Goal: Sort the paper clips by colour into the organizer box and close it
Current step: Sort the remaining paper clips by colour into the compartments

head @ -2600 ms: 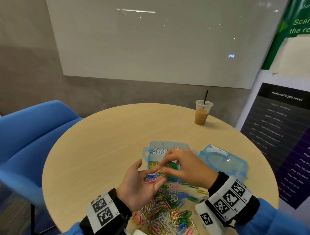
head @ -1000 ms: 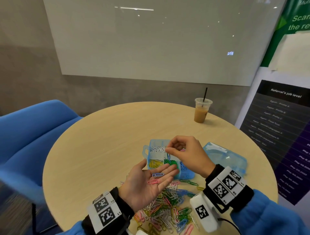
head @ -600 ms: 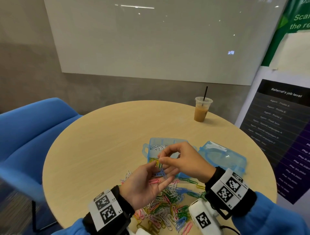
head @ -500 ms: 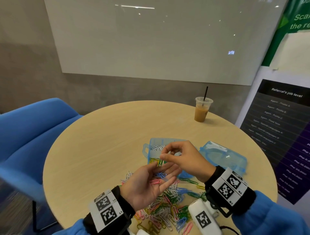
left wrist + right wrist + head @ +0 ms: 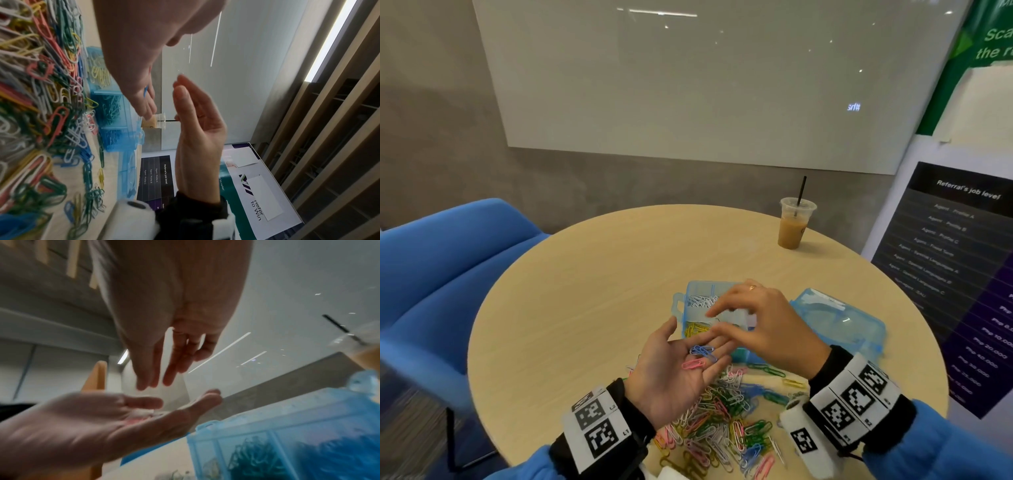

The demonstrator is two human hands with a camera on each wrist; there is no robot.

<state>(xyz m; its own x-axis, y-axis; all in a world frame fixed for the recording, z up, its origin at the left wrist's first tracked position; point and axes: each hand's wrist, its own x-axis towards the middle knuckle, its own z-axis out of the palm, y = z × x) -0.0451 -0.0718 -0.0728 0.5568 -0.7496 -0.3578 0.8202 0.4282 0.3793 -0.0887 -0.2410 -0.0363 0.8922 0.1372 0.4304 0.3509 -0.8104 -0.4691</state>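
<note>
My left hand (image 5: 688, 342) lies palm up above the table with a few blue paper clips (image 5: 702, 351) and one pink clip (image 5: 693, 364) resting on it. My right hand (image 5: 726, 322) hovers just over the left fingertips, motion-blurred, fingers stretched out and holding nothing I can see. Behind the hands the blue organizer box (image 5: 690, 298) stands open, with white and yellow clips in separate compartments. Its lid (image 5: 839, 325) lies flat to the right. The mixed pile of clips (image 5: 722, 421) spreads below my hands. The right wrist view shows my right hand (image 5: 154, 374) above my left hand (image 5: 123, 415).
An iced coffee cup with a straw (image 5: 792, 226) stands at the far right of the round wooden table (image 5: 592, 291). A blue chair (image 5: 441, 274) sits to the left. A poster stand (image 5: 962, 274) is close on the right.
My right hand went from the box back to my left palm. Its pinch of half a second ago has loosened into stretched fingers. The left hand has stayed put.
</note>
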